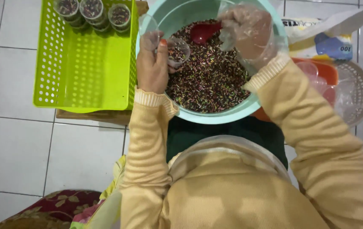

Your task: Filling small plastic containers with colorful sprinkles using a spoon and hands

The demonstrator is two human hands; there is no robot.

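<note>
Yellow sweater (241, 191) fills my near view, sleeves running up to 12 o'clock. Left hand (151, 68) pinches a small clear cup (178, 51) of sprinkles at the 9 o'clock rim of the teal basin (215, 114) — fingers curled round it. Right hand (249, 32), in a clear plastic glove, grips a red scoop (205, 32) over the multicoloured sprinkles (209, 80), fingers pressed on the handle. Green basket (79, 68) at 10 o'clock holds three filled cups (93, 10). Orange tray (323, 72) with clear cups sits at 2 o'clock.
</note>
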